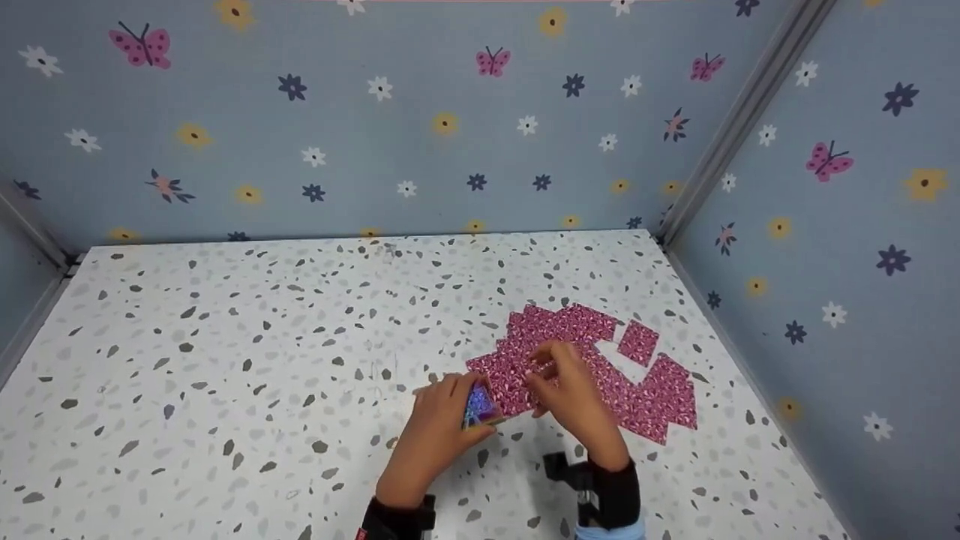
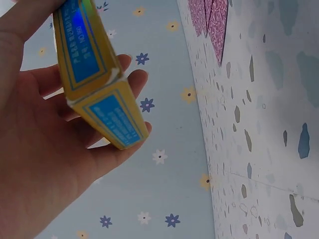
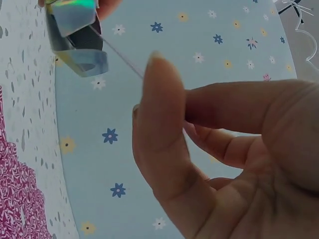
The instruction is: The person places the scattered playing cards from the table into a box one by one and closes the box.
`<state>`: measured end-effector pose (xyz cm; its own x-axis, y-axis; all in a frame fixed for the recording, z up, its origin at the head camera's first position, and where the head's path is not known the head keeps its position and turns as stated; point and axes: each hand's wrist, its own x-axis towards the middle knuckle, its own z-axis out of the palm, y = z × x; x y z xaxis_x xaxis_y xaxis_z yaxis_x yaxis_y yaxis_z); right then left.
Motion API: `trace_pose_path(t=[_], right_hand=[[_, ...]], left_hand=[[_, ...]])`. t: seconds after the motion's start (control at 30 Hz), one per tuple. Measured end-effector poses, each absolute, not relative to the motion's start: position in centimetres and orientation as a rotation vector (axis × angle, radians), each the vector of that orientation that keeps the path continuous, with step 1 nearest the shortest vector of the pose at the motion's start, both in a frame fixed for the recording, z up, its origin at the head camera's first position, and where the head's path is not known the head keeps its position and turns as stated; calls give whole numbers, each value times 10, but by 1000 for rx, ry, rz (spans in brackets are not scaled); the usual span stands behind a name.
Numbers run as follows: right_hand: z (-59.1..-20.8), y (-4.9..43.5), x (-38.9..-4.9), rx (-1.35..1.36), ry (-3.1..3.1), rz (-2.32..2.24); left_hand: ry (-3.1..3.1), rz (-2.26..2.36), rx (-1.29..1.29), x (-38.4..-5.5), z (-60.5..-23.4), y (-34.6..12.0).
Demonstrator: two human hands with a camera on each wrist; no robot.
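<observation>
My left hand (image 1: 439, 420) grips a small card box (image 1: 480, 405), its end shining blue and purple. The left wrist view shows the yellow and blue box (image 2: 92, 64) with the fingers behind it and the thumb on the near side. To its right, my right hand (image 1: 574, 386) is raised over the spread of playing cards (image 1: 555, 330) with pink patterned backs. In the right wrist view, thumb and fingers pinch what looks like a playing card (image 3: 119, 54), seen edge-on as a thin line reaching the box's raised flap (image 3: 89, 62).
The cards overlap in a broad patch on the right of the white speckled table (image 1: 262, 337). One card (image 1: 639, 343) lies apart at the patch's upper right. Blue flowered panels (image 1: 420, 97) stand along the back and right side.
</observation>
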<state>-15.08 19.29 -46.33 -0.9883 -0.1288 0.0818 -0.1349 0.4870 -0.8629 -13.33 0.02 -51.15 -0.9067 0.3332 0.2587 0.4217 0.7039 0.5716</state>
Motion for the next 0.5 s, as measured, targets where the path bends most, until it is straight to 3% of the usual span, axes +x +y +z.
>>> trace_pose_path(t=[0.5], right_hand=[[-467, 185, -148, 468, -2899, 1111]], left_hand=[[-2780, -930, -612, -135, -514, 0]])
